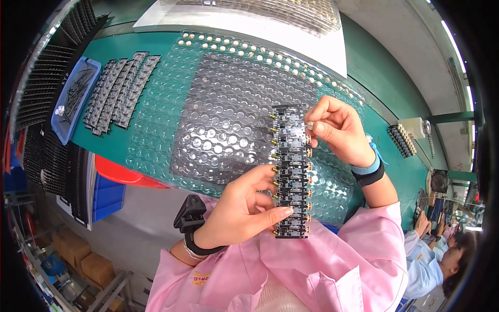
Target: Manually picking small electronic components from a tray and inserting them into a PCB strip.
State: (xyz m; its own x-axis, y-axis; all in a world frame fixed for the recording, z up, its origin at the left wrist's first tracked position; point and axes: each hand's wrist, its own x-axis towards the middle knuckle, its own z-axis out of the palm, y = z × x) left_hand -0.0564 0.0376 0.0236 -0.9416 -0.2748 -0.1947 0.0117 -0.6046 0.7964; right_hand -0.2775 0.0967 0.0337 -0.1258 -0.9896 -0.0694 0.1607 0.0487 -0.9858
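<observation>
My left hand grips a long black circuit board panel near its lower end, thumb on its face and fingers along its left edge. Brass-coloured pins stick out along that left edge, and small round metal-and-white parts line the right edge. At the panel's upper right edge, the thumb and forefinger of my right hand pinch a small whitish part. Below both lies a clear blister tray of round pockets; small white round parts sit in its far rows.
Several populated board panels lie on the green table at left, beside a blue bin of thin dark pieces. Black racks stand at the far left. A red container is below the table edge. Another person works at right.
</observation>
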